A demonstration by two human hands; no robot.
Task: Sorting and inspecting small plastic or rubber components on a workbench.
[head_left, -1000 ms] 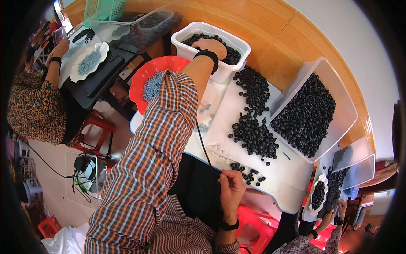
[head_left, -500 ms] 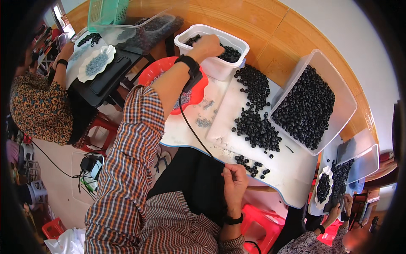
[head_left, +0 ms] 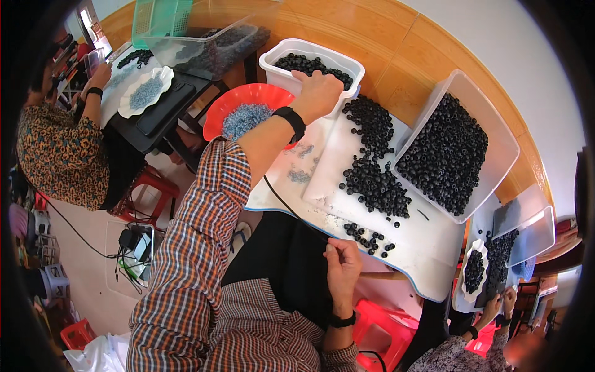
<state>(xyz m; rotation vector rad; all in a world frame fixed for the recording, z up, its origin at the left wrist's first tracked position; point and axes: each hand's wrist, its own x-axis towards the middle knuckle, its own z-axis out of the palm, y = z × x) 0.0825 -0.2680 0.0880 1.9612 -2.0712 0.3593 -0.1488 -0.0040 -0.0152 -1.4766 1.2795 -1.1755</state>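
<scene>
My left hand (head_left: 319,93) is over the near side of a white tub (head_left: 282,74) of black beads (head_left: 313,64). Its fingers are curled, and what they hold, if anything, is hidden under the hand. From below my left forearm, a thin black cord (head_left: 286,201) slants down to my right hand (head_left: 343,263). There, thumb and forefinger pinch together at the cord's lower end, by the table's front edge. Next to my right hand lie several loose black beads (head_left: 365,237). Under my left wrist sits a red scalloped bowl (head_left: 217,111) with small grey-blue pieces (head_left: 245,119).
Heaps of black beads (head_left: 375,186) cover a white board (head_left: 328,180). A clear bin (head_left: 499,158) of beads leans at the right. At the left, one person (head_left: 59,152) works by a white dish (head_left: 166,80); another person's hands (head_left: 493,307) show lower right.
My left hand has drawn back from inside the tub toward its near rim, uncovering beads there. My forearm shifted right, showing more of the red bowl. My right hand stays pinched in place.
</scene>
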